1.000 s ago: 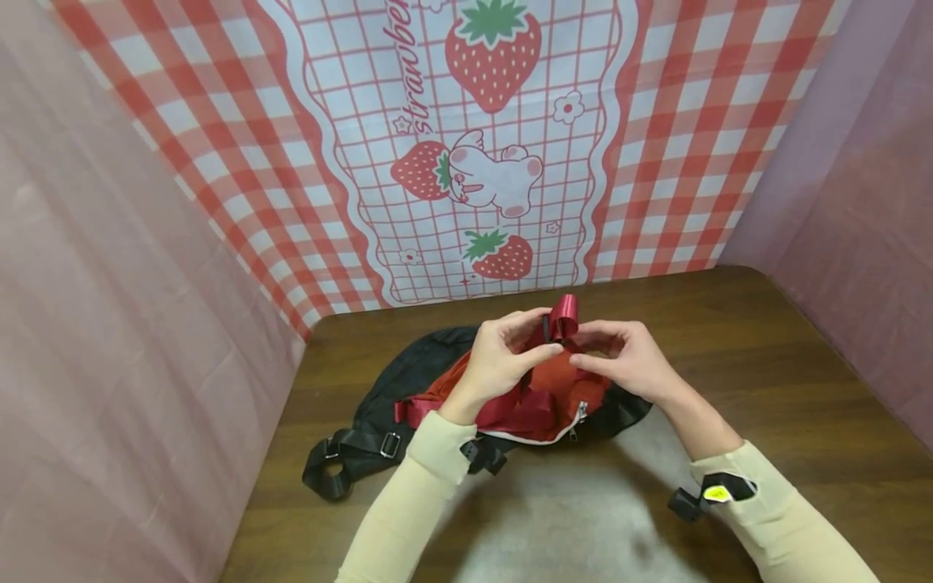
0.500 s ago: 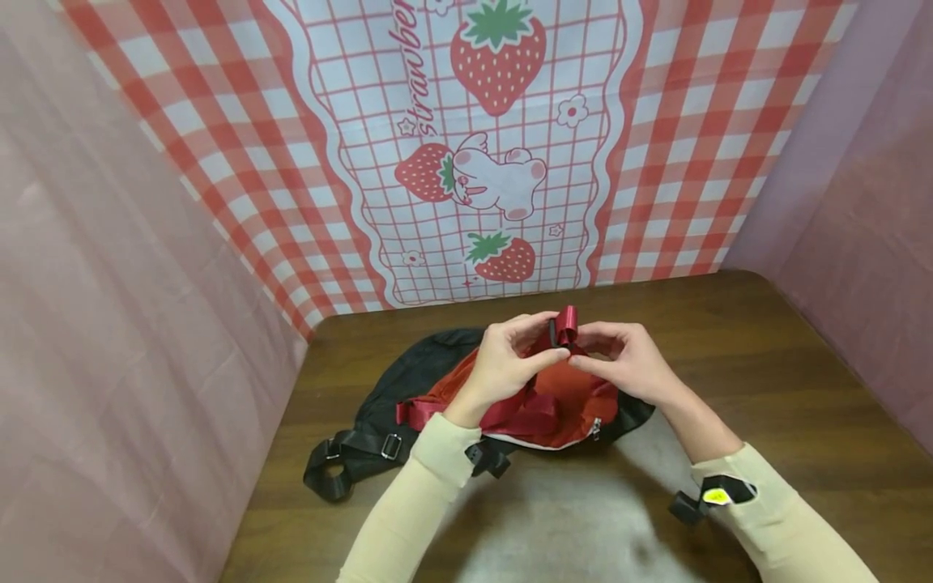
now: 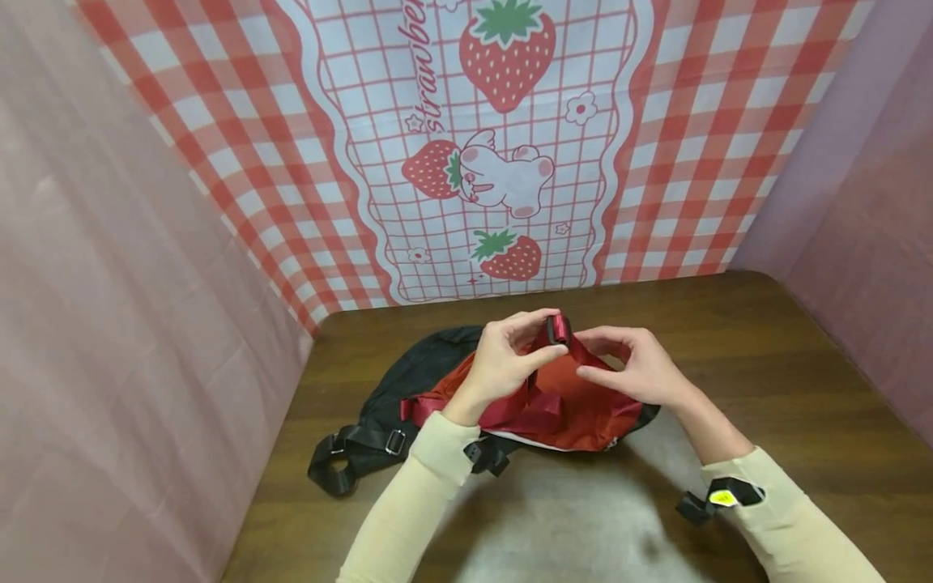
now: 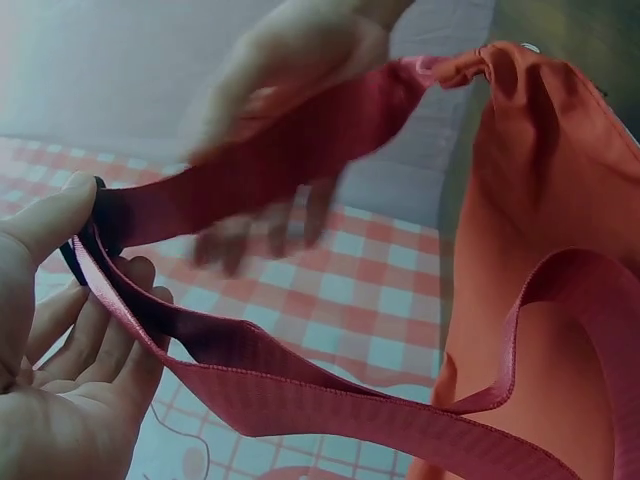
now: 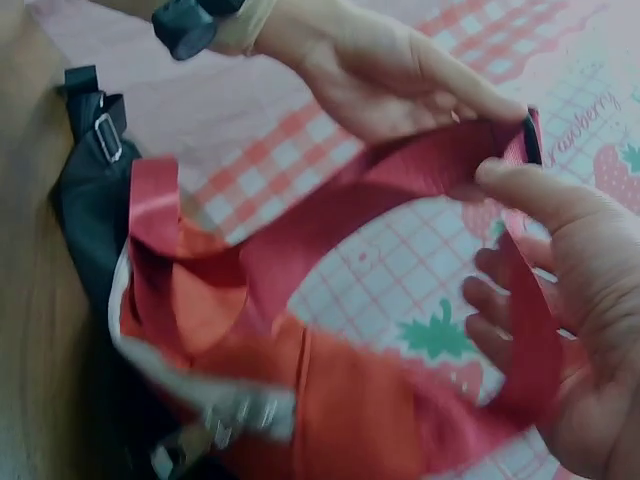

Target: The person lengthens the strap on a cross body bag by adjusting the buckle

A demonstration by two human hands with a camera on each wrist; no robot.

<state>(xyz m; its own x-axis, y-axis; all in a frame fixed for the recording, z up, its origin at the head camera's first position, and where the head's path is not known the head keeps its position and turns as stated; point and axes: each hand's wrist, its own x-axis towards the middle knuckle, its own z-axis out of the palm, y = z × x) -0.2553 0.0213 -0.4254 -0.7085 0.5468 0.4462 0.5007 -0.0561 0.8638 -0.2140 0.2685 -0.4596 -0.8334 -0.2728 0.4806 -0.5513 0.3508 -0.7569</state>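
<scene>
My left hand pinches a dark strap slider between thumb and fingers, with a dark red webbing strap threaded through it. The strap loops up from a red-orange bag with a white-edged zipper on the table. My right hand is beside the strap, just right of the slider. Its fingers are extended and loosely spread, passing behind the webbing, and look blurred in the left wrist view. A small red strap loop stands up at the bag's other end.
A black bag lies under and left of the red one, its black strap with metal buckles trailing left. The wooden table meets a strawberry-print checked cloth behind. A pink curtain hangs at the left.
The red strap loop above the slider has shrunk, and the webbing right of it now stretches taut toward the bag. My right hand has shifted slightly right, away from the left.
</scene>
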